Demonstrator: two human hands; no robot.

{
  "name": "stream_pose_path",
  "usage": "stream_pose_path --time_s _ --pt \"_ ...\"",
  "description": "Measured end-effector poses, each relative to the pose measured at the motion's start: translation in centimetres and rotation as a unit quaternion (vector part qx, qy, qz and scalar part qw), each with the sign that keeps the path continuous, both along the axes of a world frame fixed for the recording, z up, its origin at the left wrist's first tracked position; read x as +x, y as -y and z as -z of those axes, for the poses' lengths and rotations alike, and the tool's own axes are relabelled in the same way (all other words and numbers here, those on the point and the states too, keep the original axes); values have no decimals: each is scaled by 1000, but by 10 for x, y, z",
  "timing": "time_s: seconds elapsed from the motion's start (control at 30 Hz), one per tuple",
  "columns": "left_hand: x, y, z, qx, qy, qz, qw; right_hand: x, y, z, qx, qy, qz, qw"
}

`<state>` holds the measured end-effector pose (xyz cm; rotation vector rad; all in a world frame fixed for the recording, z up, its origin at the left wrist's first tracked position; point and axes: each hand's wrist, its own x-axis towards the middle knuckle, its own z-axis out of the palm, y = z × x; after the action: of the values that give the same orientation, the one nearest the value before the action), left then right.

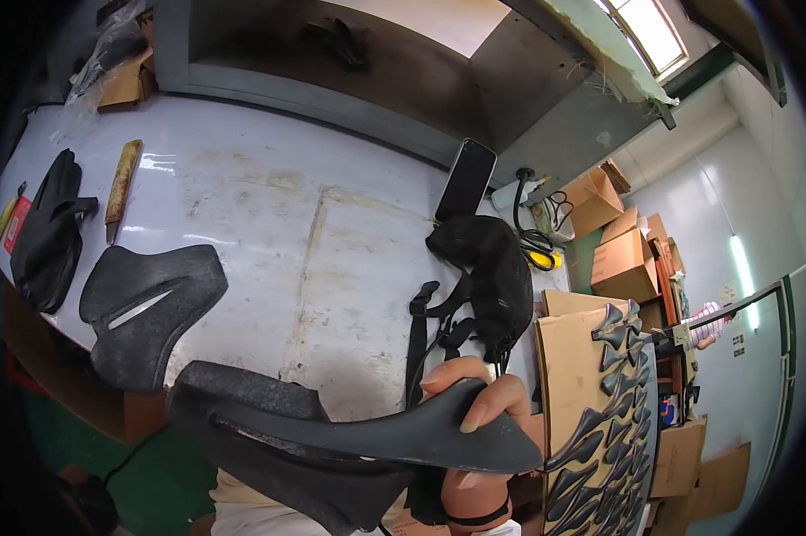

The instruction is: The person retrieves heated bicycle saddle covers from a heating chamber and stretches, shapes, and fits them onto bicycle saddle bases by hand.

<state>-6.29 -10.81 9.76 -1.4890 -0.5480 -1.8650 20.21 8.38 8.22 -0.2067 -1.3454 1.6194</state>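
My right hand (483, 415) is closed around the narrow end of a dark grey moulded piece shaped like a bicycle saddle (331, 438), with fingers curled over its upper edge. The piece is tilted, its wide end at the left near the table's front edge, and a long slot runs along it. A black band circles my right wrist. My left hand does not show. Left of the held piece, a similar dark saddle-shaped piece (193, 277) with a central slot lies on the white table (242, 214).
A black glove (50, 241) and a worn-handled blade (121, 188) lie at the left. A black strapped bag (501, 286) and a phone (466, 181) are at the right. Beyond, cardboard (568, 357) bears several dark pieces. A grey metal frame (331, 98) borders the back.
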Motion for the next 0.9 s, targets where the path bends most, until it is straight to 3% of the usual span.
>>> stream_pose_path --time_s 0.37,0.47,0.5,0.53,0.57,0.6,0.63,0.7,0.9 --pt "-8 -17 -12 -19 -22 -28 999 0 0 1 -7 -5 -6 1000" --pt "10 -85 -79 -26 -57 -48 997 0 -1 5 11 21 30 999" --pt "-22 -12 -50 -30 -85 -64 994 1 0 8 10 19 44 999" --pt "-10 -33 -37 -98 55 139 984 1 1 11 -16 12 59 998" --pt "1 -29 -31 -324 237 323 857 -1 -1 13 6 6 79 997" --pt "2 -24 -25 -444 426 401 679 4 -2 17 8 13 83 996" --pt "-5 -27 -19 -445 512 530 509 5 -3 17 4 8 85 996" --pt "-5 -26 3 -420 556 577 427 3 1 11 -24 26 119 992" --pt "-4 -17 4 -391 564 592 421 9 -4 17 -49 14 109 993"
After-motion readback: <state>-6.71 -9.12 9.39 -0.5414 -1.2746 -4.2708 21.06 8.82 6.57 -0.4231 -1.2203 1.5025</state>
